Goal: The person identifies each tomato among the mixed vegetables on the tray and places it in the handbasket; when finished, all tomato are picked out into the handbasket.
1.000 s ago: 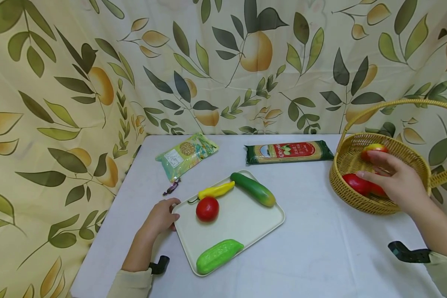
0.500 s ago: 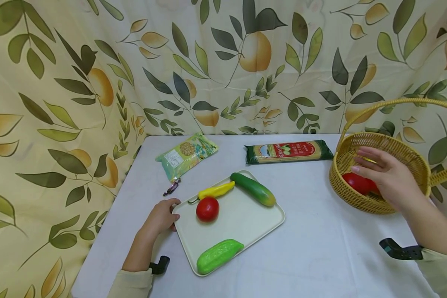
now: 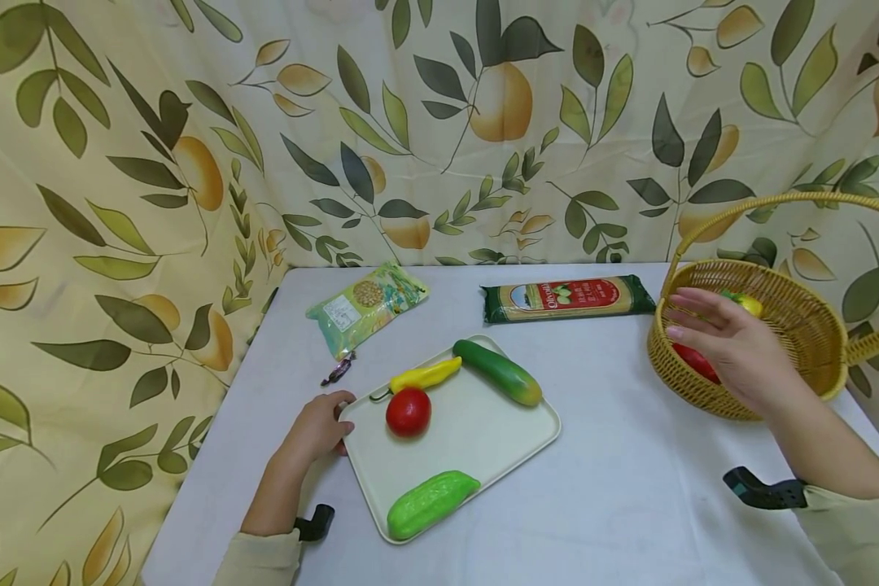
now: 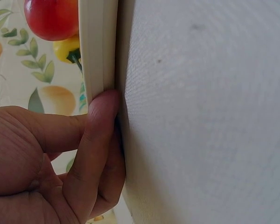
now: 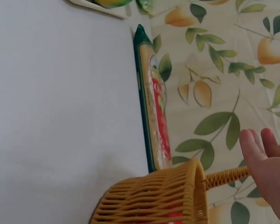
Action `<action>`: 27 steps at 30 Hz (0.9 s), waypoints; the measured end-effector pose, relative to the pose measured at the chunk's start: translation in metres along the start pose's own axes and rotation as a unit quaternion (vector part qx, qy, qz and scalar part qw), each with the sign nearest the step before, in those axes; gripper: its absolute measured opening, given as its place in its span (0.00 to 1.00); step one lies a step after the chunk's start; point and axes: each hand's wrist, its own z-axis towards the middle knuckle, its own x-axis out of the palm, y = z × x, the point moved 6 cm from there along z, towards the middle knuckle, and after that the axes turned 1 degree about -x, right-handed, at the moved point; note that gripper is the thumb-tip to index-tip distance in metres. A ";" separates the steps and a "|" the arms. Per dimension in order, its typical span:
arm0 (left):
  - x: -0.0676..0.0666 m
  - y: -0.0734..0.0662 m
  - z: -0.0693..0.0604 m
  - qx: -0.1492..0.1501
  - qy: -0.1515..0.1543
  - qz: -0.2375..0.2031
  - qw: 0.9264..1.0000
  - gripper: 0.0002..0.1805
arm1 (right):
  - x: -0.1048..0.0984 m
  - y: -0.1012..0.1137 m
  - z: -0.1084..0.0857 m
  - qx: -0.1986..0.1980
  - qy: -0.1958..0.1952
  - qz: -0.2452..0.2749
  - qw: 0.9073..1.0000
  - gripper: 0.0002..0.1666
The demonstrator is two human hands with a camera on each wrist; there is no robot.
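Observation:
My left hand [image 3: 315,427] grips the left rim of a cream tray [image 3: 476,456]; in the left wrist view, fingers [image 4: 102,109] press against its edge. On the tray lie a red tomato [image 3: 408,412], a yellow chili pepper [image 3: 425,374], a dark green cucumber-like vegetable [image 3: 500,374] and a light green, bumpy gourd [image 3: 432,503]. Over the wicker basket [image 3: 806,342] hovers my right hand [image 3: 736,350], holding nothing, its fingers extended. Inside the basket, a red item [image 3: 694,362] and a yellow item with a green top [image 3: 747,303] show partly, the hand covering the rest.
A green snack packet [image 3: 369,305] lies at the back left, with a purple wrapped candy [image 3: 338,368] before it. Beside the basket rests a long pasta packet [image 3: 567,299]. The basket's tall handle [image 3: 776,199] arches up, and a patterned curtain [image 3: 439,163] hangs behind.
My right hand has drawn left from the red-and-yellow item across the basket, fingers straightening. A yellow item with a green top now shows behind it. The left hand and tray stay still.

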 end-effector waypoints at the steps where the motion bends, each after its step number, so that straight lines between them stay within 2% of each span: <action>1: 0.000 0.000 0.000 0.001 0.000 -0.001 1.000 0.23 | 0.001 0.001 0.000 0.002 0.001 0.001 1.000 0.34; 5: -0.001 -0.001 -0.001 0.002 -0.004 0.001 1.000 0.22 | 0.007 0.003 0.000 0.006 0.007 0.013 1.000 0.34; 9: -0.001 -0.001 -0.001 0.002 -0.004 0.000 1.000 0.22 | 0.013 0.006 -0.001 0.010 0.010 0.002 1.000 0.35; 12: 0.000 0.000 -0.001 -0.001 -0.002 -0.004 1.000 0.22 | 0.019 0.007 0.000 0.012 0.017 0.018 1.000 0.35; 20: 0.001 0.001 0.001 -0.002 0.001 -0.008 1.000 0.23 | 0.032 0.010 0.004 -0.006 0.034 0.070 0.997 0.35; 27: 0.002 0.001 0.000 -0.008 0.003 -0.013 1.000 0.23 | 0.041 0.013 0.007 -0.018 0.041 0.067 0.997 0.33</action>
